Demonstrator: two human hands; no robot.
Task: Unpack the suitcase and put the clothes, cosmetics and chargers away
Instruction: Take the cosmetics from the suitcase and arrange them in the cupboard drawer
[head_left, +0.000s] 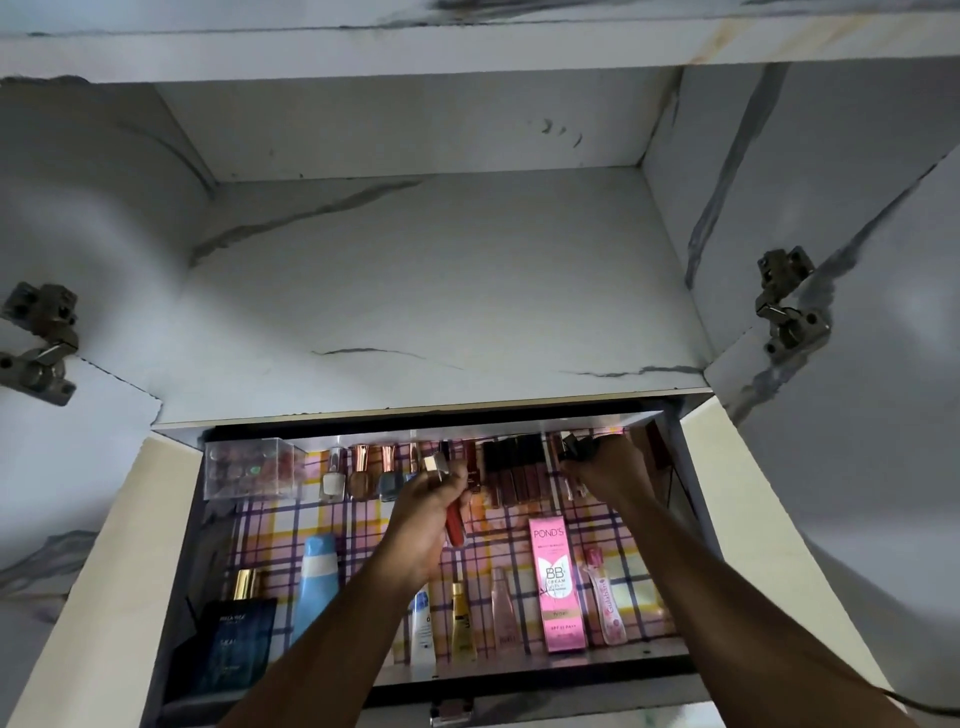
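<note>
An open drawer lined with checked paper holds cosmetics. My left hand is over its middle, closed around a red lip gloss tube with a silver cap. My right hand reaches to the drawer's back right and grips a small dark item among the tubes there. A row of nail polish bottles and dark lipstick tubes lines the back. At the front lie a pink Pond's BB cream box, a blue tube and a dark blue box.
A clear plastic box sits in the drawer's back left corner. Above the drawer is a bare marble-patterned shelf. Cupboard doors stand open on both sides, with metal hinges at left and right.
</note>
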